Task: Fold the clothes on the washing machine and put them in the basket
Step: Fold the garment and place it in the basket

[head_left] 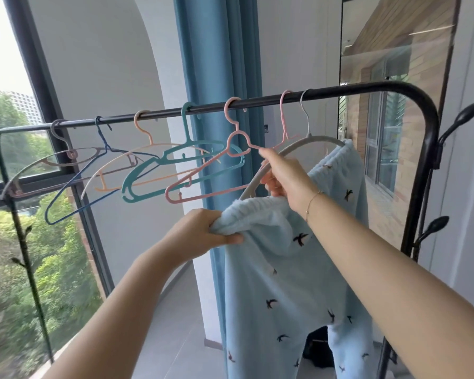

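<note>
Light blue fleece trousers point(290, 274) printed with small dark birds hang from a grey hanger point(301, 144) on the black clothes rail point(257, 101). My left hand point(203, 232) grips the near end of the trousers' waistband, pulled off the hanger. My right hand point(282, 176) holds the grey hanger's left arm where the waistband leaves it. The far end of the waistband still sits on the hanger's right arm. No washing machine or basket is in view.
Several empty hangers point(181, 162) in pink, teal, peach, blue and grey hang along the rail to the left. A blue curtain point(219, 64) hangs behind. A big window point(25, 160) is at left, a mirror point(389, 91) at right, and a dark object point(316, 348) on the floor.
</note>
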Tool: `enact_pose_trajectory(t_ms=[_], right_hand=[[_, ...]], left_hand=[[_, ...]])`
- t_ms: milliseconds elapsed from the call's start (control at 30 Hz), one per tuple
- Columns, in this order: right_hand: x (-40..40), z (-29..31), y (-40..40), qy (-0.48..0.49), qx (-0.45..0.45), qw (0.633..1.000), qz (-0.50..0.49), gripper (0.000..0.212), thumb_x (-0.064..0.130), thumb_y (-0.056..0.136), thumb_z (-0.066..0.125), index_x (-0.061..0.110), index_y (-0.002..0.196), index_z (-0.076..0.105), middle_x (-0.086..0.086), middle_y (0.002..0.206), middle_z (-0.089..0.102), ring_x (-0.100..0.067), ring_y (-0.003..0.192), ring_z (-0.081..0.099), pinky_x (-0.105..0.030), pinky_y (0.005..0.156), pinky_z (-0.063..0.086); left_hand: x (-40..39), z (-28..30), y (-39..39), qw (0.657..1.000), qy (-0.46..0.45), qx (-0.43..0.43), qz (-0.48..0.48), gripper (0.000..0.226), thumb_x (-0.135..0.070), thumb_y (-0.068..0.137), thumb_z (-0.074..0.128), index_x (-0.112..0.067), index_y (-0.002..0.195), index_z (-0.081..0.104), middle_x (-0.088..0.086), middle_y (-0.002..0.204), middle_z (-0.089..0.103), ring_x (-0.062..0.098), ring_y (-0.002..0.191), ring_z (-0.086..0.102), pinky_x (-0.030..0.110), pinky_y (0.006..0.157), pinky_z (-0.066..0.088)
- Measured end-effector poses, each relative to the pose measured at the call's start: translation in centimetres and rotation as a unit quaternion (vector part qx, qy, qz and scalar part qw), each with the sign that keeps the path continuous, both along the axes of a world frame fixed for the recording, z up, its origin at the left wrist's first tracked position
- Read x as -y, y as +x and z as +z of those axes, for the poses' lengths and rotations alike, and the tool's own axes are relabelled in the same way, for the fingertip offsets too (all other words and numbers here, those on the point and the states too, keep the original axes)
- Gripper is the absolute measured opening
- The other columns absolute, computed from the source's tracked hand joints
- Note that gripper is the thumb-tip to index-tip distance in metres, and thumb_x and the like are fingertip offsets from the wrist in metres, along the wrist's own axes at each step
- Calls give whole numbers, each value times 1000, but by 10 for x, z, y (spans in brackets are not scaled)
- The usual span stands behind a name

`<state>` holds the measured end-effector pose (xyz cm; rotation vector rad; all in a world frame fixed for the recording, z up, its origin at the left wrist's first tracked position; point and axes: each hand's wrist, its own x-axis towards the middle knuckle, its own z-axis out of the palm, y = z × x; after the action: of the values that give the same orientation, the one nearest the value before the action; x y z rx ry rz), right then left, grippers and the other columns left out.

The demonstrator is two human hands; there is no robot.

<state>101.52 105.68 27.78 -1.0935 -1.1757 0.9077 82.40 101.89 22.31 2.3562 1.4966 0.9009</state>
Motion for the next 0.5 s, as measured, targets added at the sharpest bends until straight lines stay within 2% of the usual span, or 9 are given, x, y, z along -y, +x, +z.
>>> enact_pose_trajectory(t_ms=[67, 167, 300, 433, 467, 500], right_hand=[[4, -8, -12, 25, 8, 1000, 9, 28, 29, 96, 51, 13, 72, 50, 1, 50, 46, -8, 37, 37, -15, 35, 28], [2, -10, -22, 54, -40, 998, -20, 34, 26, 99, 44, 16, 67, 40, 7, 40, 40, -3, 27, 33, -15, 33, 24], [0, -2, -29, 51, -87, 994, -43, 31, 20, 99, 40, 16, 68, 40, 1, 52, 40, -10, 39, 37, -14, 32, 25], [6, 25, -40, 60, -188, 980, 36, 35, 19, 99, 38, 13, 65, 37, 4, 36, 33, -10, 27, 26, -16, 36, 20], [8, 36, -42, 60, -215, 973, 61, 37, 20, 100, 38, 13, 63, 37, 4, 35, 33, -9, 27, 25, -17, 37, 21], [10, 45, -45, 58, -242, 965, 84, 39, 22, 101, 39, 14, 62, 37, 4, 36, 33, -9, 28, 25, -18, 37, 23]], left_hand=[[5, -2, 0, 999, 35, -16, -1, 40, -43, 74, 79, -24, 60, 48, -8, 57, 44, 13, 56, 38, 29, 56, 31], [15, -9, 1, 993, 108, -44, 9, 48, -61, 72, 68, -23, 58, 42, -6, 55, 44, 11, 54, 37, 28, 54, 31], [24, -16, -8, 985, 166, -54, -5, 49, -69, 69, 54, -23, 58, 40, -6, 55, 44, 12, 54, 37, 28, 53, 34], [32, -51, -23, 989, 128, -69, -28, 42, -68, 68, 51, -26, 68, 45, -6, 65, 49, 10, 57, 37, 25, 54, 36], [32, -60, -24, 993, 101, -42, -35, 43, -65, 67, 54, -22, 68, 47, -2, 67, 52, 7, 57, 38, 29, 57, 40], [31, -65, -23, 997, 67, 20, -44, 42, -60, 67, 58, -18, 68, 53, 3, 70, 55, 7, 59, 41, 35, 60, 44]])
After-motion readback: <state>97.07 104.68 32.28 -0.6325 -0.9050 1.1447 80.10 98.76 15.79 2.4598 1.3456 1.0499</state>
